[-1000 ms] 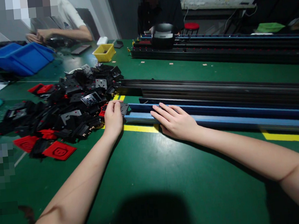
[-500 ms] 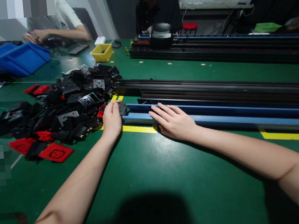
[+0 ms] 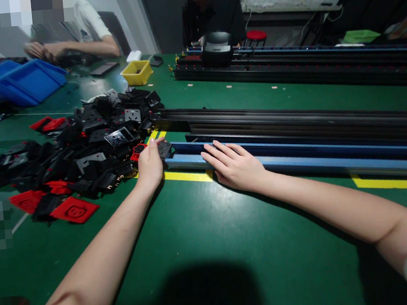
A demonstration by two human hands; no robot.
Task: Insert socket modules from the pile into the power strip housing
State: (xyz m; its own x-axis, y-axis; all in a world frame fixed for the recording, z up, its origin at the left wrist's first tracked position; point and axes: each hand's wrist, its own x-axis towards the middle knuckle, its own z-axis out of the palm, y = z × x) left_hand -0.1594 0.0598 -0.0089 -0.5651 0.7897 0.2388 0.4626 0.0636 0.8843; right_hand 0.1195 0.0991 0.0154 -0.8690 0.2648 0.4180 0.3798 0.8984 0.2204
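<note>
A long blue rail (image 3: 297,163) lies across the green table. Over its near side rests my right hand (image 3: 235,166), palm down with fingers spread. At the rail's left end my left hand (image 3: 151,164) is closed around a black socket module (image 3: 165,149), which sits at the mouth of the channel; part of it is hidden by the fingers. A red socket piece (image 3: 138,151) shows just left of that hand. Beside it spreads a pile of black modules (image 3: 91,134) with a few red ones (image 3: 75,209).
Black rails (image 3: 257,117) lie just behind the blue one. Farther back are a yellow bin (image 3: 136,73), a blue bin (image 3: 22,83) and more long rails (image 3: 289,73). Two people sit across the table, one in black (image 3: 226,8).
The view has shifted slightly. My left hand's fingers have moved a little at the rail's end, while my right hand keeps its place on the rail.
</note>
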